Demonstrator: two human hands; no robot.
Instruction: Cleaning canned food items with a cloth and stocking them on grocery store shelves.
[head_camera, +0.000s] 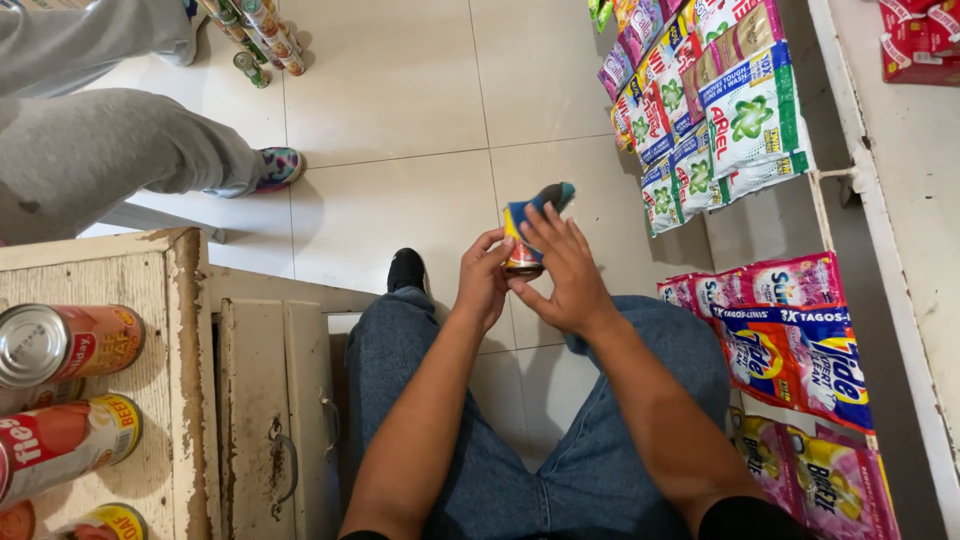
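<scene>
Floor (400, 110): pale square tiles with thin grout lines fill the middle of the view, bare between the person's knees and the far cans.
Tabletop (120, 270): a worn, chipped cream wooden top at the lower left, with a drawer front and metal handle just beside it.
Rack of sachets (740, 110): strips of bright detergent sachets hang on a white frame along the right side, more below in pink, blue and yellow.
Second person (110, 150): grey trouser legs and a patterned shoe at the upper left; the body is cut off by the frame.
Cans on tabletop (60, 345): several tins lie on their sides, the lowest ones cut off at the edge.
Left hand (485, 280): fingers closed around the side of a small can.
Right hand (565, 270): fingers spread over the can, pressing a blue cloth onto it.
Small can (522, 258): held in the air above the floor, between both hands, mostly covered.
Blue cloth (540, 203): folded over the can's top; its dark end is hard to make out.
Far cans (262, 40): a row at the top edge, too small to read.
</scene>
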